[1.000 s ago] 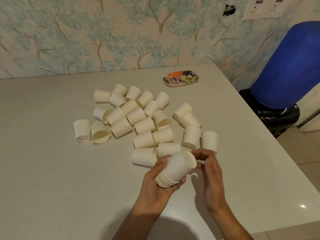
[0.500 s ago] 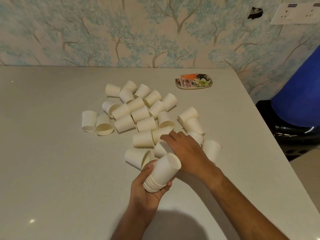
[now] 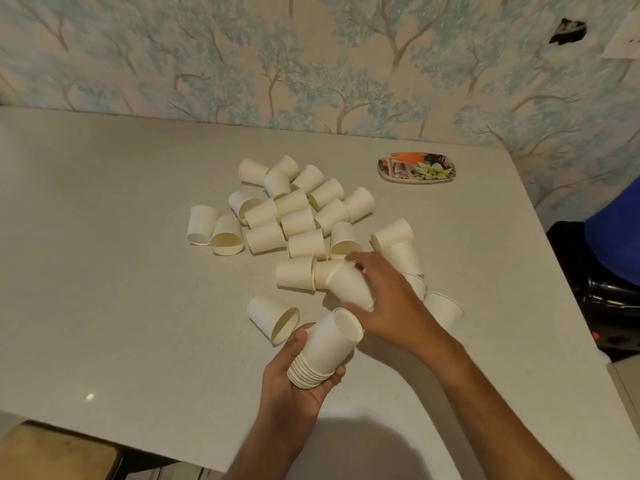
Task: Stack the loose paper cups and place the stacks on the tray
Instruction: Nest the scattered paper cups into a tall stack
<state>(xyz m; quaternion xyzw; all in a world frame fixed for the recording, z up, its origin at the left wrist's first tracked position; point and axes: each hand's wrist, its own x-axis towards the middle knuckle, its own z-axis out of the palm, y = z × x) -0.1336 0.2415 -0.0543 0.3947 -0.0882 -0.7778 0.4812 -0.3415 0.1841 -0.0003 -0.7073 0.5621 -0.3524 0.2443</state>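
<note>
My left hand (image 3: 294,386) grips a stack of several nested white paper cups (image 3: 323,348), bottom end pointing up and to the right. My right hand (image 3: 391,299) holds one single paper cup (image 3: 351,285) just above the stack's top end, lifted off the table. Many loose cups (image 3: 298,220) lie on their sides or stand across the middle of the grey table (image 3: 104,271). One cup (image 3: 273,318) lies beside my left hand with its mouth toward me. A small flower-patterned tray (image 3: 417,167) sits at the far right by the wall.
The table's right edge runs down past the tray; beyond it stand a blue container (image 3: 616,244) and a black object (image 3: 585,289). A tree-patterned wall (image 3: 311,64) backs the table. The near table edge is at the bottom left.
My right hand reached into the pile, closed on one loose cup and has brought it back toward the stack. The view has shifted left and down.
</note>
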